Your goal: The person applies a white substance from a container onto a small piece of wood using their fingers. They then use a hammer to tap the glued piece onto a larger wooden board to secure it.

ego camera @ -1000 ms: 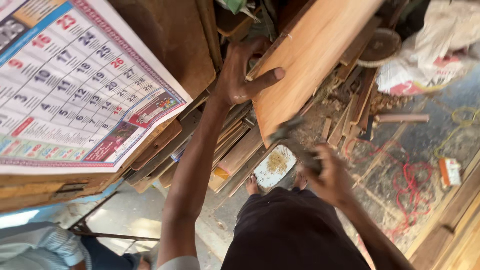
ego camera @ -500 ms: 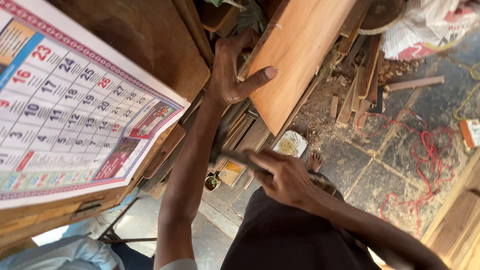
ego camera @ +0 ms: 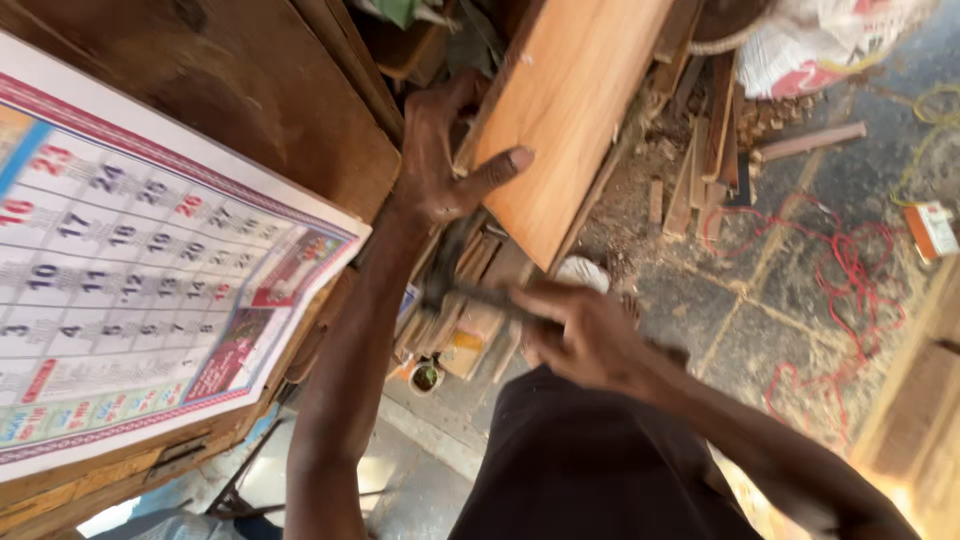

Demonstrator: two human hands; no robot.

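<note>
From the head camera I see my left hand [ego camera: 440, 160] clamped on the near edge of an orange-brown wooden board [ego camera: 570, 110], thumb stretched flat across its face and the fingers curled round behind the edge, so the grip is closed on the board. The board is smooth, evenly coloured and rectangular; it stands tilted, its upper end running out of the top of the picture and its lower corner hanging just above a pile of short wood offcuts [ego camera: 470, 310]. My right hand [ego camera: 590, 335] is lower and nearer to me, blurred, with the fingers wrapped round the handle of a dark tool [ego camera: 465, 285] that looks like a hammer; its head sits just under my left wrist, close to the board's lower edge, and I cannot tell whether it touches the wood. On the left a dark wooden cabinet [ego camera: 250, 90] carries a large printed calendar sheet [ego camera: 140, 290] whose corner reaches almost to my left forearm, so that side is tight. To the right of the board the stone floor [ego camera: 760, 330] opens out, strewn with more wood strips [ego camera: 700, 170], sawdust and a loose red cord [ego camera: 850, 290]; a white sack [ego camera: 820, 45] lies at the top right corner and a pale wooden frame [ego camera: 915, 420] closes off the right edge.
</note>
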